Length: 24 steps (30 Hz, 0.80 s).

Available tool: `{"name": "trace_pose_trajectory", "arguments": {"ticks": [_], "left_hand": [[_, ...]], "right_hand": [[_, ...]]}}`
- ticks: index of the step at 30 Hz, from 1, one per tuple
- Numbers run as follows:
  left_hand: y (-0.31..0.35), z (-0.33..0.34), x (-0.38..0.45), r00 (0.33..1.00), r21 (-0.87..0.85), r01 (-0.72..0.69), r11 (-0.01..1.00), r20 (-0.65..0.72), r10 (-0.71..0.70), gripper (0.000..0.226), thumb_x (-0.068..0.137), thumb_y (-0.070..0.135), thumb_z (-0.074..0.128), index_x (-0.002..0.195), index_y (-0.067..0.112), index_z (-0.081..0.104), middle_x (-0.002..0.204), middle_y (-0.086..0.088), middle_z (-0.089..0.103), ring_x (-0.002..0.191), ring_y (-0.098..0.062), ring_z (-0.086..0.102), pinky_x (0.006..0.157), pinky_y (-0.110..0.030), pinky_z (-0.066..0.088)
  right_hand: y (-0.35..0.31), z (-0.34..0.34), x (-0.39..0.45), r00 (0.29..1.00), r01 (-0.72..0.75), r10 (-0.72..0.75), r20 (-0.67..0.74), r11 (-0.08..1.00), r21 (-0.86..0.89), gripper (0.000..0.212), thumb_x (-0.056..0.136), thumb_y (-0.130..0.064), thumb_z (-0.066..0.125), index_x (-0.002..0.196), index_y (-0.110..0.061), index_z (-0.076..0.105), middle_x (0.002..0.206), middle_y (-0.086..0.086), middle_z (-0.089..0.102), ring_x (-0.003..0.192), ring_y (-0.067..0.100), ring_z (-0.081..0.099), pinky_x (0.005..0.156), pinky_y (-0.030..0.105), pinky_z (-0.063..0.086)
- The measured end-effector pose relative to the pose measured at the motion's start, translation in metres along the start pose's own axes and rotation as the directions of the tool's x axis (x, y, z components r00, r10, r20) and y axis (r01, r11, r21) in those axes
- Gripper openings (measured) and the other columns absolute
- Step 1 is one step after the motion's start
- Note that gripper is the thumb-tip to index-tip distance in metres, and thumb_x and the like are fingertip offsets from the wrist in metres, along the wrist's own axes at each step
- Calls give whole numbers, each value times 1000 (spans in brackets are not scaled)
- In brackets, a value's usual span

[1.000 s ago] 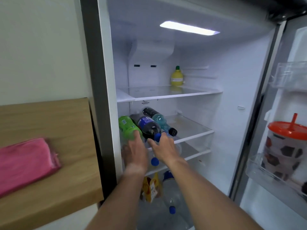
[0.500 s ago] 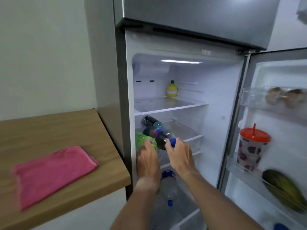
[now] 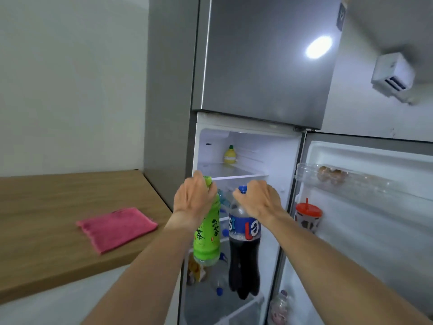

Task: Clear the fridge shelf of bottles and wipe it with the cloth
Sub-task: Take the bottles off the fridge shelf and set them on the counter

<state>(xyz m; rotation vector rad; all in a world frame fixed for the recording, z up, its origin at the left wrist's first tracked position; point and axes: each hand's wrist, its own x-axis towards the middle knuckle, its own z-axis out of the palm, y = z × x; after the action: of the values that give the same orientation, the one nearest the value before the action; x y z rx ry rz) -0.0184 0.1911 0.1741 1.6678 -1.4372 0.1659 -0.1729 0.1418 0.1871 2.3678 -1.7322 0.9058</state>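
My left hand grips the neck of a green tea bottle, which hangs upright in front of the open fridge. My right hand holds a dark cola bottle by its blue cap, also hanging upright beside the green one. A teal bottle still lies on the middle glass shelf, mostly hidden behind my hands. The folded pink cloth lies on the wooden counter to the left.
The wooden counter stands left of the fridge. A yellow lemon-shaped bottle sits on the upper shelf. The open door at right holds an orange-lidded cup and eggs. Water bottles lie in the bottom compartment.
Both hands closed on the green and cola bottles, then pulled them off the shelf and lifted them upright outside the fridge. The view has tilted upward.
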Motion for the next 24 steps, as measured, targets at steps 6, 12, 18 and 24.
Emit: {"name": "trace_pose_trajectory", "arguments": {"ticks": [6,12,18,24], "left_hand": [[0,-84,15,1000,-85,19,996,-3,-19,32,92,35,49,91,4,55,88,-14,62,79,-35,61,72,-49,54],[-22,-158,38,985,-8,137,991,-104,-137,37,95,36,49,105,0,56,106,-20,60,90,-37,56,73,-41,44],[-97,-216,54,961,63,215,975,-190,-199,42,95,39,54,106,-1,56,109,-22,63,95,-39,61,79,-44,52],[-168,-251,44,936,189,323,927,-206,-284,42,95,37,56,109,-3,56,108,-23,62,96,-40,62,81,-47,54]], "right_hand": [[-46,-65,1,999,-26,33,-40,988,152,41,91,-41,59,62,-14,47,70,6,56,64,27,55,58,35,45],[-125,-101,21,974,87,-32,-222,967,239,42,89,-42,55,69,-6,51,83,14,57,75,38,55,62,34,38],[-213,-82,57,944,233,-141,-298,925,299,43,95,-44,53,78,-4,56,76,7,50,77,34,52,63,34,35],[-296,-32,79,955,281,-221,-195,885,371,37,95,-36,52,79,-3,58,80,10,50,75,34,49,65,34,36]]}}
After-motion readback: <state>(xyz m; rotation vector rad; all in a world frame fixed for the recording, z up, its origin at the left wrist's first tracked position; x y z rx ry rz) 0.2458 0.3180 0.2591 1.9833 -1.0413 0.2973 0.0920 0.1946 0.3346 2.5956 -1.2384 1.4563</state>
